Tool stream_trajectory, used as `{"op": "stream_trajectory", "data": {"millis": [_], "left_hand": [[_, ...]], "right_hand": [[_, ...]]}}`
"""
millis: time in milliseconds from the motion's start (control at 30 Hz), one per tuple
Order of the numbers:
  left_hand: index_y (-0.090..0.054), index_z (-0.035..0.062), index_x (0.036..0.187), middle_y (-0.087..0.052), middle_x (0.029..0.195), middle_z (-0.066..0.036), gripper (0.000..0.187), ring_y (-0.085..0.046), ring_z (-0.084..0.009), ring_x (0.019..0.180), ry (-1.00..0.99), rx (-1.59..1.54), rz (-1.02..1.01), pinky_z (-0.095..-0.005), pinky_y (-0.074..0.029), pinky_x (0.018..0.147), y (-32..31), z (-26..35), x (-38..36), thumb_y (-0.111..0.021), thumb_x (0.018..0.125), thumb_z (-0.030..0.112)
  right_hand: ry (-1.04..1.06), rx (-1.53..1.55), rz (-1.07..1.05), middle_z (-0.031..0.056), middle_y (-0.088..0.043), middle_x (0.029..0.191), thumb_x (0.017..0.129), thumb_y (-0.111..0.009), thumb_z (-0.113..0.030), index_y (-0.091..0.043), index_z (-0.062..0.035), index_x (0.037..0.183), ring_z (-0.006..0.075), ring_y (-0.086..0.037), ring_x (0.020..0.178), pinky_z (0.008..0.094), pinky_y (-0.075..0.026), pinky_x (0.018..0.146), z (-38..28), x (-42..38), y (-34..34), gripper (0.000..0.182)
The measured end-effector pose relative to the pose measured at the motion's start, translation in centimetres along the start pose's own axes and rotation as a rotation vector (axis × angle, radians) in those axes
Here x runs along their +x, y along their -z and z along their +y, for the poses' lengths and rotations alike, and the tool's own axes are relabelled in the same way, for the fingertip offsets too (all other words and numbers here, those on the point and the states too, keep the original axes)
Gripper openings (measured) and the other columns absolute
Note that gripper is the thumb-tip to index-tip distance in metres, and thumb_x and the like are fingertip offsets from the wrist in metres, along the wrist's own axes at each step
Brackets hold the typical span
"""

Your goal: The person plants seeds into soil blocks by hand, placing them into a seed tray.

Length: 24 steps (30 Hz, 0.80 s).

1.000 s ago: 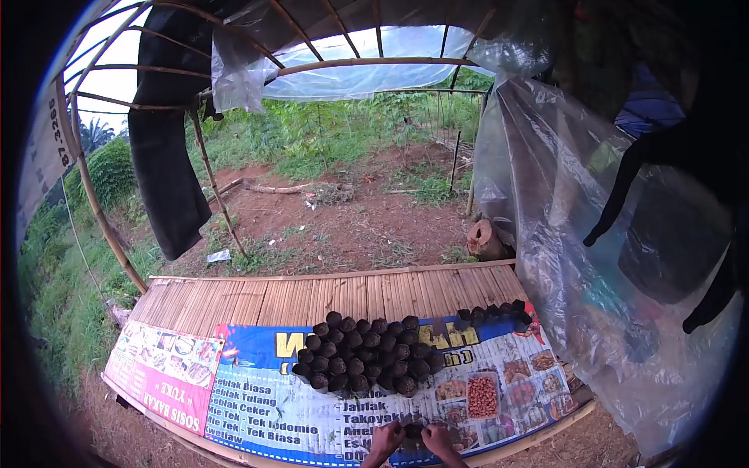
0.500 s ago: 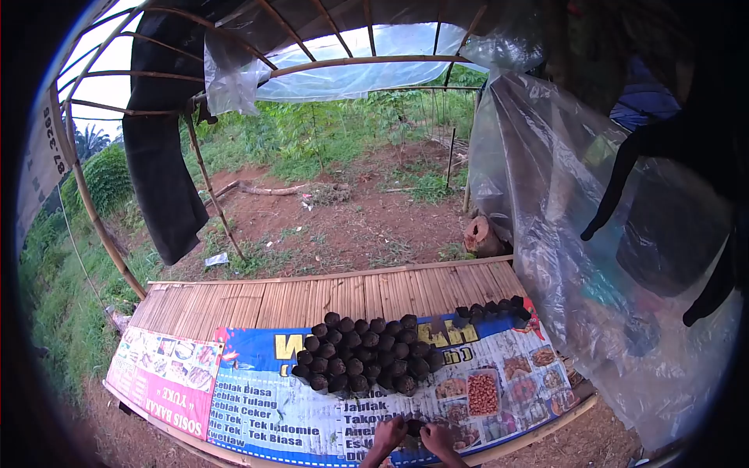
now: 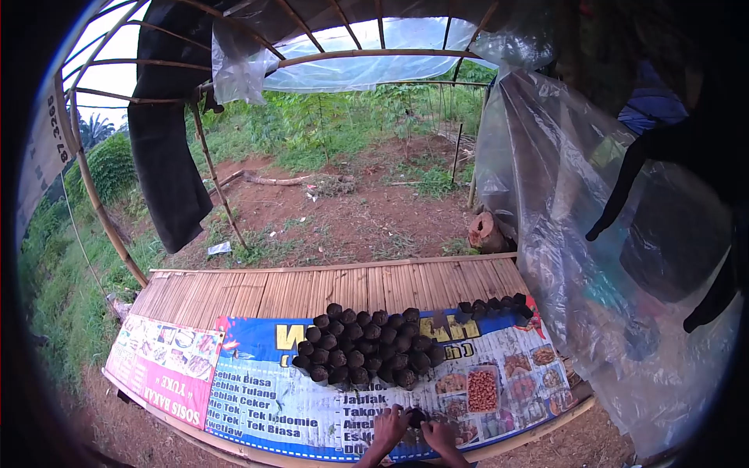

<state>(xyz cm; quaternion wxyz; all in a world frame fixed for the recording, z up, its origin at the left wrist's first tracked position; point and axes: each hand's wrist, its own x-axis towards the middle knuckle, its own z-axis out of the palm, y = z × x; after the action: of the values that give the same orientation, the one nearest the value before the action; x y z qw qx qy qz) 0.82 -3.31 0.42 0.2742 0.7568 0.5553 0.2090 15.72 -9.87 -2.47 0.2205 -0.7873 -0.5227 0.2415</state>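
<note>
At the near edge of the bamboo table, my left hand [image 3: 389, 428] and my right hand [image 3: 439, 435] face each other with fingers closed around a small black pot [image 3: 416, 417], one on each side of it. Just beyond them stands a cluster of several black pots [image 3: 367, 343], packed together and filled with dark material. Right of my hands, a clear container of reddish-brown seeds [image 3: 482, 390] lies on the printed banner [image 3: 265, 390]. A shorter row of small black pots [image 3: 493, 309] sits at the banner's far right corner.
Bare bamboo slats [image 3: 328, 287] form the table's far side. Clear plastic sheeting [image 3: 546, 195] hangs at the right, with a hollow log [image 3: 485, 231] beside it. A black cloth [image 3: 165, 171] hangs from the poles at the left.
The view has shifted slightly. My hands remain at the small black pot; my left hand shows a little higher, with its fingers at the pot's rim.
</note>
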Motion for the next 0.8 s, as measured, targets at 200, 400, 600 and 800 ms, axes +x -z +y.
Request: {"op": "stream_trajectory", "data": {"millis": [200,400,600,800], "left_hand": [[-0.062,-0.0006,0.086,-0.065,0.076,-0.025,0.05,-0.064,-0.0414,0.078,0.17,0.104,-0.147,-0.0512,-0.049,0.072,-1.5,-1.1,-1.7,-0.06,0.079,0.049],[-0.064,0.0013,0.086,-0.064,0.074,-0.024,0.031,-0.064,-0.0404,0.07,0.031,-0.081,-0.116,-0.0476,-0.051,0.066,-1.5,-1.8,-0.5,-0.057,0.076,0.03],[-0.063,0.0011,0.079,-0.064,0.073,-0.022,0.023,-0.063,-0.0398,0.068,-0.011,-0.098,-0.06,-0.0477,-0.051,0.066,-0.5,-1.6,-0.6,-0.06,0.074,0.023],[-0.065,0.0019,0.087,-0.064,0.071,-0.022,0.028,-0.064,-0.0398,0.069,0.038,-0.068,-0.115,-0.0487,-0.051,0.068,-1.1,-2.2,-1.5,-0.061,0.076,0.027]], "right_hand": [[0.117,-0.246,0.005,0.0189,-0.065,0.071,0.085,-0.052,-0.045,-0.068,-0.007,0.079,0.0393,-0.063,0.07,0.0475,-0.051,0.067,-2.4,1.0,2.4,0.042],[0.249,-0.235,0.019,0.0174,-0.065,0.071,0.081,-0.054,-0.034,-0.068,-0.0087,0.076,0.0376,-0.064,0.07,0.0477,-0.05,0.068,-1.1,2.3,1.6,0.03],[0.139,-0.225,-0.122,0.0177,-0.066,0.071,0.08,-0.055,-0.039,-0.07,-0.011,0.077,0.0381,-0.064,0.073,0.0483,-0.049,0.073,-0.5,0.9,0.8,0.031],[-0.007,-0.209,-0.105,0.0192,-0.066,0.072,0.082,-0.053,-0.052,-0.069,-0.0085,0.078,0.0387,-0.064,0.074,0.0492,-0.049,0.073,-0.1,0.3,0.9,0.047]]}}
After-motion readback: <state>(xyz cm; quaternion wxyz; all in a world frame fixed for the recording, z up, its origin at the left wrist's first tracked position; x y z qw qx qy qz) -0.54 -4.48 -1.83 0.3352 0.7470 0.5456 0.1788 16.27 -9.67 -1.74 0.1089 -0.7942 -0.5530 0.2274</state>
